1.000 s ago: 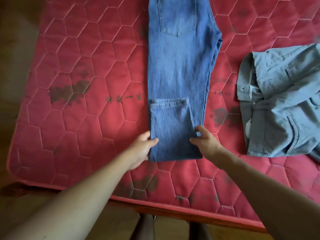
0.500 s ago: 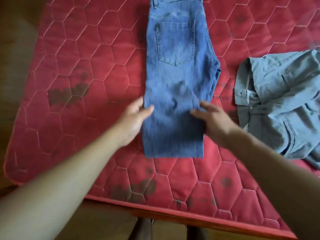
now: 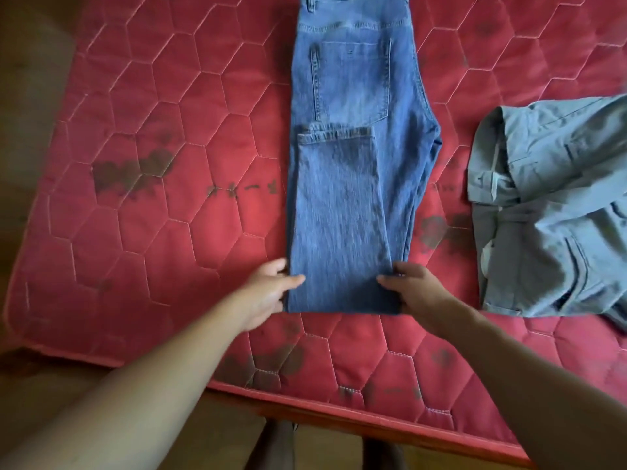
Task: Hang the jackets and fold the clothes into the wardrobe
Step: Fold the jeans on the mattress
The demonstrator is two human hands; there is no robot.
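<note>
On the red mattress (image 3: 135,232), the left hand (image 3: 264,293) and right hand (image 3: 417,293) are pinching the jeans (image 3: 339,215) (best lifting both sides evenly).

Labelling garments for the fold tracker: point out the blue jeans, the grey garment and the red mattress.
blue jeans (image 3: 351,81), head view, on the back pocket.
grey garment (image 3: 549,218), head view, mid-fabric.
red mattress (image 3: 169,249), head view, bare quilted patch left of the jeans.

I had the jeans (image 3: 356,79) flat on the mattress (image 3: 169,249), running toward 12 o'clock, leg end (image 3: 339,215) doubled back on top. Left hand (image 3: 268,293) pinched the near fold at 7 o'clock, right hand (image 3: 414,290) at 5. Second garment (image 3: 549,215) lay apart at 3 o'clock.
</note>
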